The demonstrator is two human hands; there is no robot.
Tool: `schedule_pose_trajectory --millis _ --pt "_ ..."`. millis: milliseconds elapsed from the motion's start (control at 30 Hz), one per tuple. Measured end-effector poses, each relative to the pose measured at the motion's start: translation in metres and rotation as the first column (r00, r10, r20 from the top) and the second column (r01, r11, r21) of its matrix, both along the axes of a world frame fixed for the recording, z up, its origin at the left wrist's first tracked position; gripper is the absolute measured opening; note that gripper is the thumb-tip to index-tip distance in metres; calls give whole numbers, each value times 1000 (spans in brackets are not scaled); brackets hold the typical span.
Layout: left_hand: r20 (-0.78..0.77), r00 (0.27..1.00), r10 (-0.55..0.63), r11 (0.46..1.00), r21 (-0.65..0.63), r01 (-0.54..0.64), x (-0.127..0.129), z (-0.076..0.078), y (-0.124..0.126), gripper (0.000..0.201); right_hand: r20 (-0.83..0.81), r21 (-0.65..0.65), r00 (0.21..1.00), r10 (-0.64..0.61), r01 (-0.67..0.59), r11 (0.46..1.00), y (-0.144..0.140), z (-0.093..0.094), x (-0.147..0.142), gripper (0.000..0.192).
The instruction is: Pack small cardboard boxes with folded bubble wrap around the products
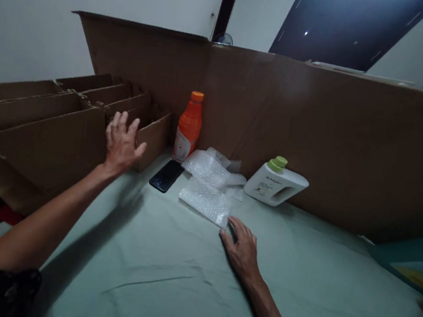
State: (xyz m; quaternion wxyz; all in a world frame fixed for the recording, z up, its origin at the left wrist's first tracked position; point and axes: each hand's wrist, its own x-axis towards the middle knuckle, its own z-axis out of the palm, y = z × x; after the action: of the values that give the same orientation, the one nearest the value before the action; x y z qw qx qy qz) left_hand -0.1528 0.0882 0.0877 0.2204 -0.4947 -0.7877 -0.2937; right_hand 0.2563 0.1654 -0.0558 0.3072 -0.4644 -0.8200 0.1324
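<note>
My left hand (121,143) is stretched out with fingers apart, in front of the near wall of an open cardboard box (64,130) at the left; it holds nothing. My right hand (242,248) lies flat on the pale green cloth (166,276), fingertips touching the near corner of a folded sheet of bubble wrap (206,199). A black phone (167,175) lies face up between the box and the bubble wrap. Behind it stands an orange bottle (189,126) with an orange cap.
A white jug with a green cap (276,182) lies on its side to the right of the bubble wrap. A tall cardboard wall (316,125) runs along the back. More boxes stand at the far left. Something teal (411,260) lies at the right edge.
</note>
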Motion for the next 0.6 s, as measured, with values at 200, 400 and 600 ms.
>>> schedule_pose_trajectory --millis 200,400,600 --pt "10 996 92 961 -264 -86 -34 18 11 21 47 13 999 2 -3 1000 -5 0 -3 37" --pt "7 995 97 964 -250 -92 -18 17 -68 14 50 25 999 2 -3 1000 -6 2 -4 36" --pt "265 955 -129 990 -28 142 0 -2 -217 20 9 32 1000 -28 28 999 -6 0 -7 39"
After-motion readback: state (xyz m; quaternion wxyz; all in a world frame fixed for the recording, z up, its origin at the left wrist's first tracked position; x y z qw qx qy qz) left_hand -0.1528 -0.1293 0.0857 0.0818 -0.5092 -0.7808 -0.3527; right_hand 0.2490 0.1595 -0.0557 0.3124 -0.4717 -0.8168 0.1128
